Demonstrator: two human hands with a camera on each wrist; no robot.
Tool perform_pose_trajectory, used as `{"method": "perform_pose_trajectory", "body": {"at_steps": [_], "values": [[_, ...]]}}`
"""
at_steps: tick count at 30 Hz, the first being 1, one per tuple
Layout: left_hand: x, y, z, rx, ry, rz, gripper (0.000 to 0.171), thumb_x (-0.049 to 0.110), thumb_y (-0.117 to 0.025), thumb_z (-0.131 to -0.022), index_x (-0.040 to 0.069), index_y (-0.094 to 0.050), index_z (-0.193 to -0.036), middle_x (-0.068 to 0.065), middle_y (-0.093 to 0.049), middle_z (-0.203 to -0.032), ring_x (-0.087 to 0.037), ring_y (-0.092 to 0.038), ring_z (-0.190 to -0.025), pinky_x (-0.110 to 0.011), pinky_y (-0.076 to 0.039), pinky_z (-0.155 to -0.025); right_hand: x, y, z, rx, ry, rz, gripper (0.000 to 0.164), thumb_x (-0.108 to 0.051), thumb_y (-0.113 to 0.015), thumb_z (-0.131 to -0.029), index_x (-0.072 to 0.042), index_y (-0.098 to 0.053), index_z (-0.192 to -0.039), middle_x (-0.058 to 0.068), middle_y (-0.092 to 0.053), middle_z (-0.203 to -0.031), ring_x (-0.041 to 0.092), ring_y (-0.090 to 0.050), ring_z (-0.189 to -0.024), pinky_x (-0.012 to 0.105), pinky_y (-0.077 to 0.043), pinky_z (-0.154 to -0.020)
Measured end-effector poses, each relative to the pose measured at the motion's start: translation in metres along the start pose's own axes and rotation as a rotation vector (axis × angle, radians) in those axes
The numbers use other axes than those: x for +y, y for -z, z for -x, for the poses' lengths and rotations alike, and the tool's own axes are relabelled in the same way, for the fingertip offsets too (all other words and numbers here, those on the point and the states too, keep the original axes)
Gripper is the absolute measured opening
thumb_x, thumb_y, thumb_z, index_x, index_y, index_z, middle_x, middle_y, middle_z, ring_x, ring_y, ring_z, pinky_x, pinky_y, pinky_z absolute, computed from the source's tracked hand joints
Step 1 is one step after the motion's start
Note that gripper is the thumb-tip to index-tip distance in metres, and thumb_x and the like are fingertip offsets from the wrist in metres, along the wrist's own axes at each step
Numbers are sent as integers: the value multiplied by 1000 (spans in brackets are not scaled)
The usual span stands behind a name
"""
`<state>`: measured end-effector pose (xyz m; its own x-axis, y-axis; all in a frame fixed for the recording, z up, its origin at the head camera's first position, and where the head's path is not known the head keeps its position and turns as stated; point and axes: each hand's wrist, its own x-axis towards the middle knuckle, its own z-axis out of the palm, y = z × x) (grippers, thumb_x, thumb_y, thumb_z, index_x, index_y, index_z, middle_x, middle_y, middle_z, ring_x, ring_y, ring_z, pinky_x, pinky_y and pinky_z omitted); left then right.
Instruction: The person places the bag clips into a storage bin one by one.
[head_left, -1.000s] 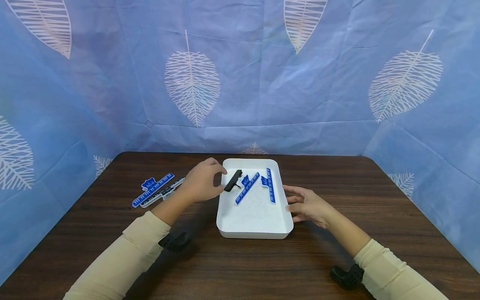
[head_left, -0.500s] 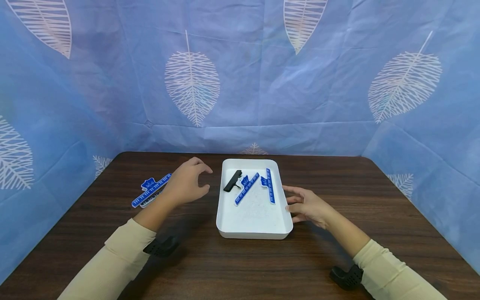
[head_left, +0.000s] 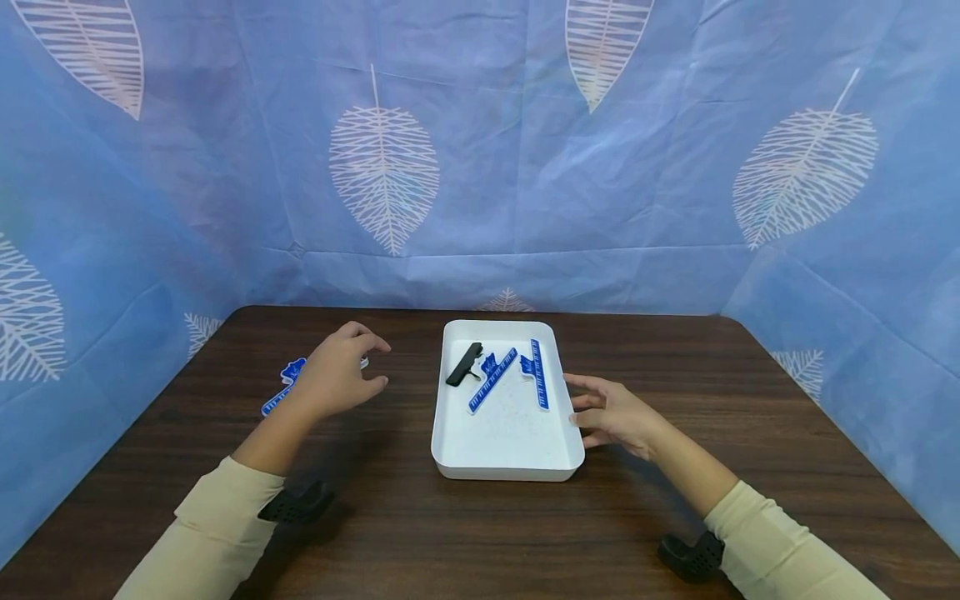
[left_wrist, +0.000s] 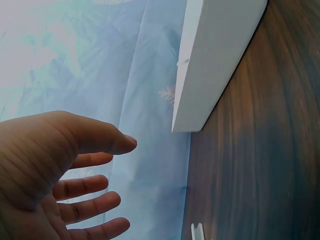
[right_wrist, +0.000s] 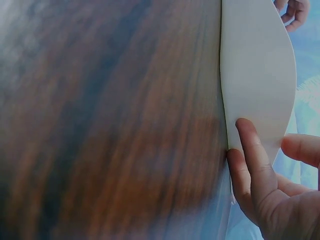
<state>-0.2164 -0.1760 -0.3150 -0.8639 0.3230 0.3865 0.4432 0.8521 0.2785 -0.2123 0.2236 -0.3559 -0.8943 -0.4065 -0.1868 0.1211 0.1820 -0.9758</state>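
My left hand (head_left: 336,371) hangs in the air left of the tray, fingers spread and holding nothing. Below and behind it on the table lies a blue page clip (head_left: 292,371) with a piano-key pattern, partly hidden by the hand. The white end of another clip (head_left: 364,362) peeks out past the fingers. My right hand (head_left: 618,417) touches the right wall of a white tray (head_left: 507,471); in the right wrist view its straight fingers (right_wrist: 255,155) rest on the outer wall, thumb at the rim. Inside the tray lie two blue piano-key clips (head_left: 493,382) and a black clip (head_left: 465,364).
The dark wooden table (head_left: 675,358) carries everything. Behind and beside it hangs a blue curtain (head_left: 480,167) with white leaf prints. A black wrist camera (head_left: 296,502) sits on the left forearm, another (head_left: 692,557) on the right.
My left hand has moved left, away from the tray's left rim and over towards the clips on the table, covering more of them. The right hand and the tray's contents have stayed put.
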Motion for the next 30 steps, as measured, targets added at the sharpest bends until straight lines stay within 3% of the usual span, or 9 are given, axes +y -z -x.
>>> {"method": "perform_pose_trajectory", "body": {"at_steps": [4, 11, 30], "values": [[-10, 4, 4, 8, 19, -6, 39, 16, -81, -77, 5, -69, -113, -17, -57, -116, -31, -60, -91, -49, -51, -79, 0, -1, -1, -5, 6, -2, 74, 5, -58, -92, 1, -18, -153, 36, -44, -134, 38, -64, -103, 49, -56, -79], [-21, 8, 10, 3, 76, -29, 39, 17, -80, -78, 3, -69, -113, -20, -57, -115, -30, -58, -86, -47, -51, -69, 0, -1, -1, 4, -3, 6, 74, 5, -58, -92, 2, -17, -153, 35, -45, -133, 37, -65, -102, 49, -56, -79], [-38, 3, 16, -46, 180, -66, 46, 18, -81, -76, -1, -66, -115, -27, -57, -117, -36, -60, -89, -54, -52, -77, -1, -1, 0, 2, -11, 14, 73, 4, -58, -93, 0, -17, -154, 34, -46, -133, 35, -65, -103, 48, -56, -79]]}}
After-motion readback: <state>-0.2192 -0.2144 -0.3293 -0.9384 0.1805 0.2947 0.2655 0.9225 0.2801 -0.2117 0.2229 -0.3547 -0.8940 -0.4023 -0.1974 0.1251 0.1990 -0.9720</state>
